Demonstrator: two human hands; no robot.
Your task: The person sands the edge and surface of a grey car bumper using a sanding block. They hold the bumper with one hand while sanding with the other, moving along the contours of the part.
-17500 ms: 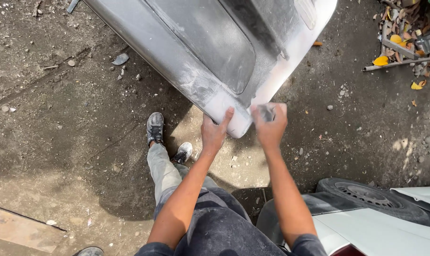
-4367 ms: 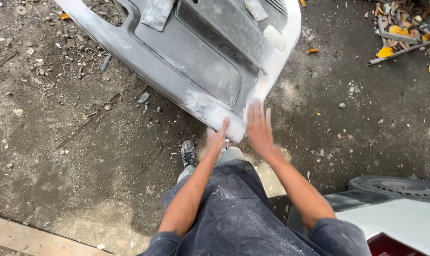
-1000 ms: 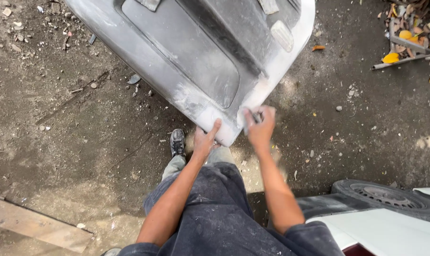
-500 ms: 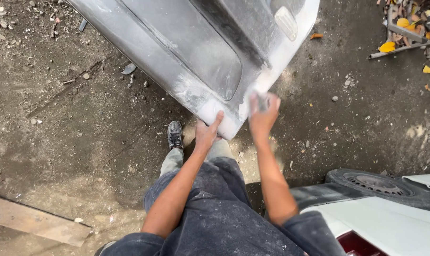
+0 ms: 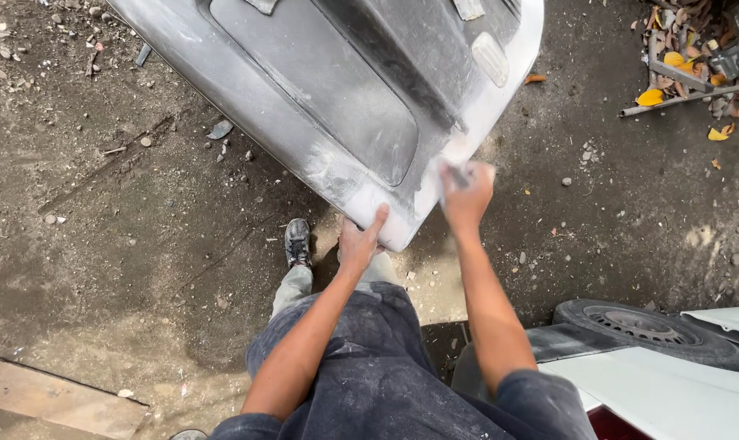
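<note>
A large grey car body panel [image 5: 337, 98], dusty and whitened along its near edge, stands tilted over the dirt ground in the head view. My left hand [image 5: 360, 241] presses against the panel's lower corner with its fingers spread on the edge. My right hand [image 5: 466, 192] is closed around a small grey sanding piece [image 5: 457, 174] and holds it against the panel's whitened right edge; the hand is blurred.
A tyre [image 5: 638, 327] and a white car body part [image 5: 679, 391] lie at the lower right. Scrap metal and yellow leaves [image 5: 695, 57] pile up at the top right. A wooden plank [image 5: 52, 399] lies at the lower left. My shoe [image 5: 297, 241] stands under the panel.
My right hand has slid a little up along the panel's right edge with the sanding piece. My left hand stays on the lower corner.
</note>
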